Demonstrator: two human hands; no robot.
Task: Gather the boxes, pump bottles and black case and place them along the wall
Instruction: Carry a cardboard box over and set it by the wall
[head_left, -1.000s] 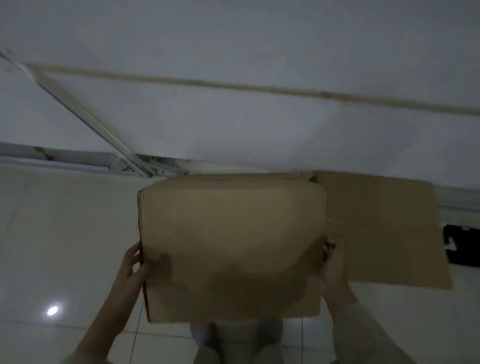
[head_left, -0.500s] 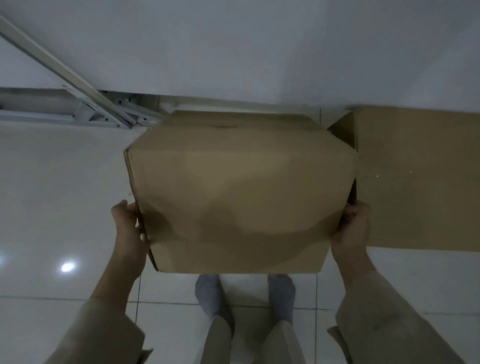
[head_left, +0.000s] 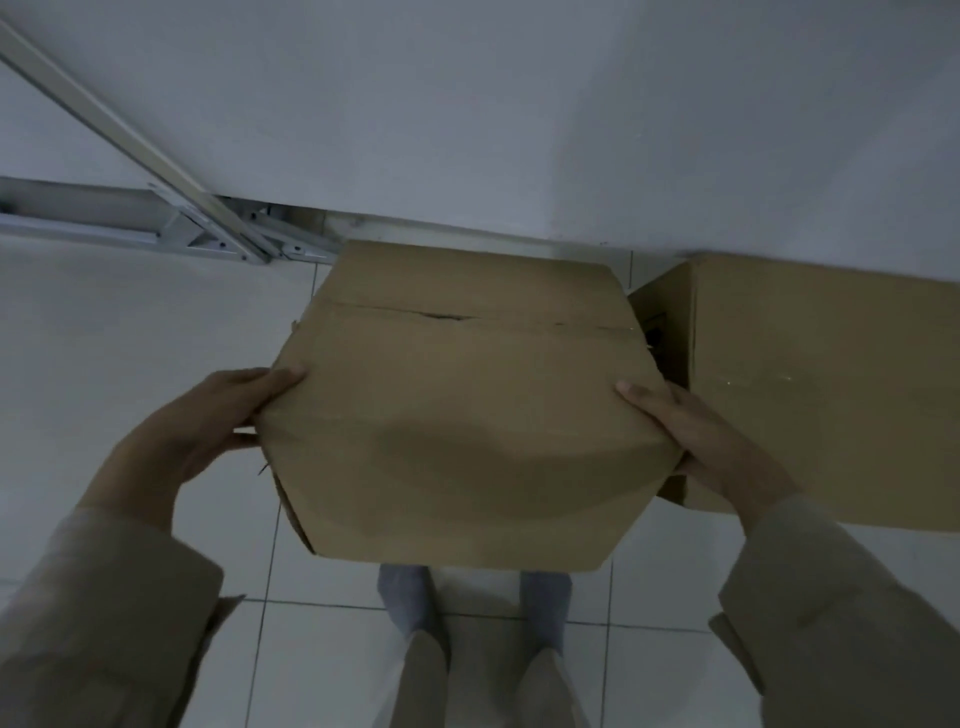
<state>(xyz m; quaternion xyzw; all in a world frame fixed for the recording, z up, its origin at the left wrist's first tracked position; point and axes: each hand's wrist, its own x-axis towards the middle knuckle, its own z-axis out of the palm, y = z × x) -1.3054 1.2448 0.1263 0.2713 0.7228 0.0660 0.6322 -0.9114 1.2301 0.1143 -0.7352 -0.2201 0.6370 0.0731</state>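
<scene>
Left hand (head_left: 208, 431) clamped on the left side of a brown cardboard box (head_left: 462, 410), thumb lying over the top edge, fingers tucked along the side wall. Right hand (head_left: 696, 441) gripping the opposite side the same way, thumb on the top face, the rest wrapped around the right corner. Both wrists in loose beige sleeves (head_left: 104, 613). Box held between the two hands over the white tiled floor (head_left: 130, 322), top flaps closed with a thin dark split along the seam near the far edge; whether its base touches the tiles cannot be told. Far edge of the box close to the base of the pale wall (head_left: 519, 104). Just to the right, a second cardboard box (head_left: 831, 395) sitting on the floor with its back against the wall, its near left corner behind the right hand, a narrow dark gap between the two boxes. Below the held box, two feet in grey socks (head_left: 405, 597) and beige trouser legs. Up and to the left, a grey metal frame (head_left: 156, 228) running along the foot of the wall, with a slanted bar rising from it.
</scene>
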